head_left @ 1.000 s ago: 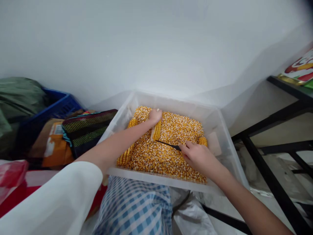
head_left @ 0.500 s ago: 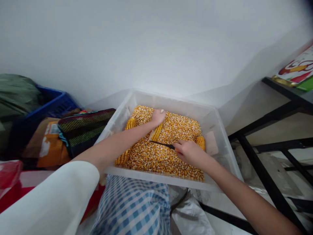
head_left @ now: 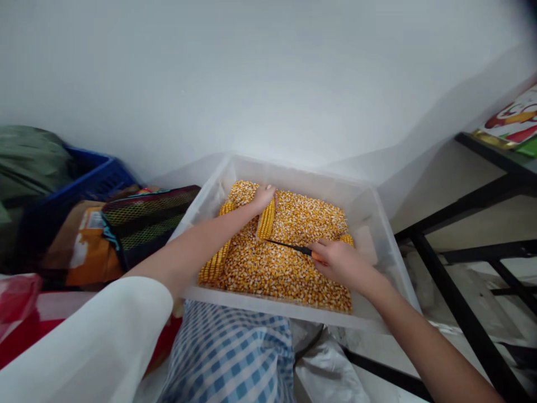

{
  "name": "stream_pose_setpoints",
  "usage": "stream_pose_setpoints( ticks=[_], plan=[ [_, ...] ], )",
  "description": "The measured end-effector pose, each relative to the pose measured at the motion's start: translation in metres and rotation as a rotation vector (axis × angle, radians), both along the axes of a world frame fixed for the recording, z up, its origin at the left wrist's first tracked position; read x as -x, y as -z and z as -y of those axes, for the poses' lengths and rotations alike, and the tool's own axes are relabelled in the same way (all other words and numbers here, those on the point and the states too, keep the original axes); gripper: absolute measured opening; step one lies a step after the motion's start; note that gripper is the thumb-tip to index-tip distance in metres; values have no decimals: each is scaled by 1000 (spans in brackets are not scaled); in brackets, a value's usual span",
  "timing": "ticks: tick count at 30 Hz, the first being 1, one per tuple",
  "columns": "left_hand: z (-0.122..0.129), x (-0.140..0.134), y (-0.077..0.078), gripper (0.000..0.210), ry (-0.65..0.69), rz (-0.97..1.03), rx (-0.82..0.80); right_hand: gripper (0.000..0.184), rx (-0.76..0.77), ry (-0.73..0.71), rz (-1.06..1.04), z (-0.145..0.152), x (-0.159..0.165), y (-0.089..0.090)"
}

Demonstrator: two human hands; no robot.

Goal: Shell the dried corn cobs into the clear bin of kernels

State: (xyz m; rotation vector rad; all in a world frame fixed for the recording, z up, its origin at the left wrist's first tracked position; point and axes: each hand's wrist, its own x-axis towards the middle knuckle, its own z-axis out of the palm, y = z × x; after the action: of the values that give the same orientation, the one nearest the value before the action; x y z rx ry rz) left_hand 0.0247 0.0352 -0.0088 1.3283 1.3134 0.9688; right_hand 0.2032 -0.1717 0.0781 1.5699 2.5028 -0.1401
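Observation:
My left hand is closed around the upper end of a yellow corn cob, held tilted over loose kernels. My right hand grips the orange-and-black handle of a screwdriver. Its thin dark shaft points left, with the tip by the cob's lower end; whether they touch I cannot tell. The kernels lie in a translucent plastic bin. More cobs rest along the bin's left side, and another cob shows partly behind my right hand.
A black metal frame stands close at the right, with a printed box on top. At the left are a blue crate, a mesh bag and an orange packet. Blue checked cloth lies in front of the bin.
My right hand has drawn slightly right with the screwdriver, showing more of its orange handle. My left hand has shifted a little left on the cob, which now stands steeper.

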Motion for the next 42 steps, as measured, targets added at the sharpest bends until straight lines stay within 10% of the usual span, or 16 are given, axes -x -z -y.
stream_pose_setpoints(
  ticks=[25, 35, 42],
  plan=[
    [-7, -9, 9, 20, 82, 14, -4, 23, -8, -69, 76, -5, 11, 3],
    [9, -15, -11, 21, 161, -93, -22, 22, 58, -155, 62, -9, 24, 14],
    [-12, 4, 13, 25, 172, 153, 80, 20, 44, 2, -8, -7, 4, 3]
  ],
)
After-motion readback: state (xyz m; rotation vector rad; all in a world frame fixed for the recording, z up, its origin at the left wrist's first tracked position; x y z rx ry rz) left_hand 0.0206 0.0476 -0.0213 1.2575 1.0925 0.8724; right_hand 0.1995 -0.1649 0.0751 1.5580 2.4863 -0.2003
